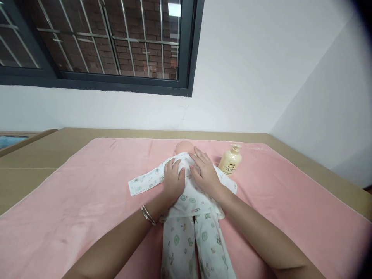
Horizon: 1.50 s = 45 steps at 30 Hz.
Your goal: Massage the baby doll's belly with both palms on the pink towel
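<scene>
A baby doll (188, 201) in a white printed top and trousers lies on the pink sheet, its bald head (184, 147) at the far end. No face shows on the head. My left hand (173, 180) rests flat on the upper left of the top, fingers stretched toward the head. Across the upper right, my right hand (206, 172) lies with its fingers extended and slightly angled inward. Both hands touch the cloth and grip nothing. One sleeve (147, 181) reaches out to the left; the other is partly covered by my right forearm.
A pale yellow pump bottle (230, 161) stands right of the doll's shoulder. The pink sheet (87, 201) covers most of a wooden surface (31, 162). Behind it rise a white wall (232, 77) and a dark-framed barred window (116, 83).
</scene>
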Motion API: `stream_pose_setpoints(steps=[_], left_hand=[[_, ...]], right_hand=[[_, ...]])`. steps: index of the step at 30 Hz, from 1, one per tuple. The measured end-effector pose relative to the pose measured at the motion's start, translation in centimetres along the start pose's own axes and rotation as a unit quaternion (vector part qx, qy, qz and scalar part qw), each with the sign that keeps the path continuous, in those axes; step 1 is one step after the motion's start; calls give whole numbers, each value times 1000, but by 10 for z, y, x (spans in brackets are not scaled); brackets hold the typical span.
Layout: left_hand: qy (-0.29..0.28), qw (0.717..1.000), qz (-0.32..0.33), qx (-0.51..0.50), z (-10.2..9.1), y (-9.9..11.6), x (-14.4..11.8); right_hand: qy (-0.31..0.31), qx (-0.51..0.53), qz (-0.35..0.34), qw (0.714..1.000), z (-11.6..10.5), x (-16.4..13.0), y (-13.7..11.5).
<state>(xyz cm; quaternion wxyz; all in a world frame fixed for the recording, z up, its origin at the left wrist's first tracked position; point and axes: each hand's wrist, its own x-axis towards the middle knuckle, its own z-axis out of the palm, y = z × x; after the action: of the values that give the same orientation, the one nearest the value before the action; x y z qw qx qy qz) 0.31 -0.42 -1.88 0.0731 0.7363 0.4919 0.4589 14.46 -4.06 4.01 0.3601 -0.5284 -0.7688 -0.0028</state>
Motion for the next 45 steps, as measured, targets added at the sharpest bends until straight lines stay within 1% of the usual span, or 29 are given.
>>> stream_pose_setpoints(steps=[2,5,8,17,21,25,27,29,31,34,36,38,39,41,42,43,44,45], left_hand=[[-1,1000,2,3,0,0,0],[-4,1000,-1,9,-1,0,1],[-12,1000,1,17,-2,0,1],[-28,999,10,31,-4,-1,3],[-33,997,21,61,-5,0,4],[-56,993,30,95,-7,6,5],[-67,993,23,93,-8,11,8],[-83,995,16,61,-10,16,14],[-106,994,-1,-5,-12,20,23],[-125,985,-55,-108,-15,28,38],[-120,979,-87,-142,-16,38,45],[-114,975,-95,-167,-15,56,47],[-115,971,-96,-189,-13,67,48],[-126,950,-111,-262,-5,91,51],[-141,928,-131,-319,0,104,55],[-157,893,-165,-387,7,116,60],[-172,847,-211,-457,14,126,66],[-199,790,-260,-518,22,135,74]], right_hand=[[-19,-12,10,1000,7,-2,1],[-74,-26,24,997,22,-5,5],[-88,-27,30,995,29,-7,8],[-87,-10,32,996,27,-6,10],[-83,-23,24,996,27,-6,8],[-88,-16,23,996,23,-6,7],[-100,-6,21,995,20,-4,9],[-117,10,18,993,13,0,13],[-133,33,31,990,2,5,16],[-140,85,49,985,-25,13,17],[-118,128,35,984,-48,16,16],[-76,156,25,984,-74,17,16],[-53,153,29,986,-86,16,17],[-3,106,61,992,-107,16,24],[16,67,86,994,-115,16,30],[29,22,113,993,-121,17,37],[31,-28,141,989,-124,18,45],[23,-78,165,983,-126,19,53]])
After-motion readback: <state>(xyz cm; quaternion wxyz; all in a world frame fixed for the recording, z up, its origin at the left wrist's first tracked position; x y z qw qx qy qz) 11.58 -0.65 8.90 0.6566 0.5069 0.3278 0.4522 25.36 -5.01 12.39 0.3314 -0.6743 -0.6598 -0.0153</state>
